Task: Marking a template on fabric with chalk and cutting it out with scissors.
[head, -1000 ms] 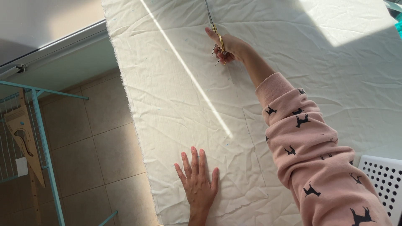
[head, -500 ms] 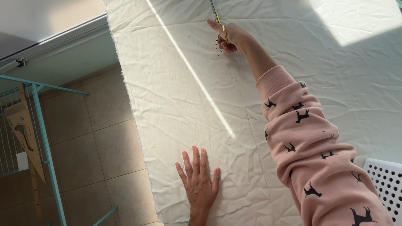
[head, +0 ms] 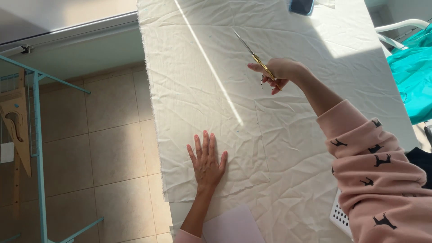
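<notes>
Crumpled cream cotton cloth (head: 288,135) covers everything: left hand (head: 207,159) pressed flat (fingers spread), right hand (head: 281,72) farther up gripping gold-handled scissors (head: 252,54); dark phone (head: 301,6) beyond.

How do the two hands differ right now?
The left hand lies flat, fingers spread, palm down on the cream fabric; the right hand is closed around gold-handled scissors. The left sits near the person, the right reaches farther up the fabric. Both are over the same sheet.

Table (head: 400,119) under creased cream cloth (head: 279,148) (dark phone (head: 301,6) at far end)
</notes>
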